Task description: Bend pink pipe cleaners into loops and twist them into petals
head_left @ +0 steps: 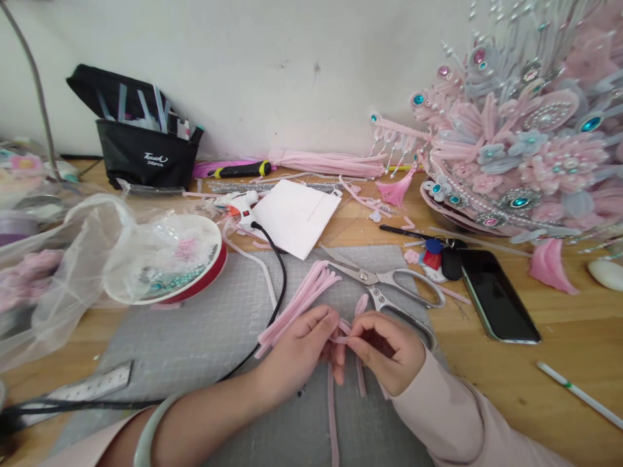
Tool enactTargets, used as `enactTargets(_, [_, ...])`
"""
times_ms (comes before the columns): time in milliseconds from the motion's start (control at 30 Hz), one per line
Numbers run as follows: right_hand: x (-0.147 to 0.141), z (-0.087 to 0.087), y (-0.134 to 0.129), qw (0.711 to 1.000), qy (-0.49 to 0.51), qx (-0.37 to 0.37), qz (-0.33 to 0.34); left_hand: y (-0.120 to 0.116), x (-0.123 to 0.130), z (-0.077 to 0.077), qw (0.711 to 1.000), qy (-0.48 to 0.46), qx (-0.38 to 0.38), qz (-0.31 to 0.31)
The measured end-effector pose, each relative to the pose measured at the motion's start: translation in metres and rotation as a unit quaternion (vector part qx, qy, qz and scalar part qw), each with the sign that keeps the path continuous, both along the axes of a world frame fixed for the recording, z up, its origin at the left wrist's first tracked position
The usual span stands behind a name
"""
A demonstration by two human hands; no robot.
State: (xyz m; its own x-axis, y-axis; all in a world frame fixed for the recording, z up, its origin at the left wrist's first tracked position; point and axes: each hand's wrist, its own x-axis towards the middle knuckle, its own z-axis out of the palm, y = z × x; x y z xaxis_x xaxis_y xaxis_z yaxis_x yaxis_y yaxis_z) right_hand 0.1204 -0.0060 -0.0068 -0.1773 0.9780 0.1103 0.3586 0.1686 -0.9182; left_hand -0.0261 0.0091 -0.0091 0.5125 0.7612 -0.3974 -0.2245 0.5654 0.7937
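Note:
Pink fuzzy pipe cleaners are pinched between my two hands over the grey cutting mat. My left hand grips them with closed fingers. Thumb and forefinger of my right hand hold the same pink strands from the other side. One long pink strand hangs below toward the mat's near edge. Beside my left hand lies a bundle of cut pink pipe cleaners. Large metal scissors rest just beyond my right hand, blades pointing away to the left.
A red-rimmed bowl of beads sits left, a glue gun behind, its black cord crossing the mat. A white pad, phone, ruler, black case and pink beaded headdress surround the work area.

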Motion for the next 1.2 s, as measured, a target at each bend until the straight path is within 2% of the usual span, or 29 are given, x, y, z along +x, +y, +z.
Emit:
enactTargets(167, [-0.001,-0.006,-0.003,0.992,0.071,-0.094,-0.038,0.000,0.000,0.001,1.000,-0.012,-0.005,0.013])
enactTargets(300, [-0.003,-0.008,-0.002,0.970,0.156,-0.172,-0.070,0.002,0.000,0.002,0.999,-0.032,-0.009,0.015])
enactTargets(567, [-0.005,-0.003,0.004,0.935,0.222,-0.256,-0.102,0.000,-0.003,0.003,0.999,-0.042,0.001,0.014])
enactTargets(733, [-0.004,0.000,0.007,0.923,0.228,-0.293,-0.097,0.000,-0.005,0.003,1.000,-0.029,0.001,0.005])
enactTargets(867, [-0.002,0.002,0.009,0.892,0.266,-0.359,-0.072,0.000,-0.004,0.007,0.998,0.035,0.060,0.010])
enactTargets(967, [-0.002,0.004,0.009,0.882,0.290,-0.366,-0.064,0.000,-0.004,0.008,0.992,0.064,0.105,0.005])
enactTargets(1100, [-0.003,0.002,0.006,0.894,0.285,-0.338,-0.078,0.002,-0.004,0.006,0.991,0.070,0.113,0.006])
enactTargets(1200, [-0.005,-0.001,0.005,0.884,0.289,-0.361,-0.071,0.005,-0.004,0.005,0.988,0.100,0.115,0.022])
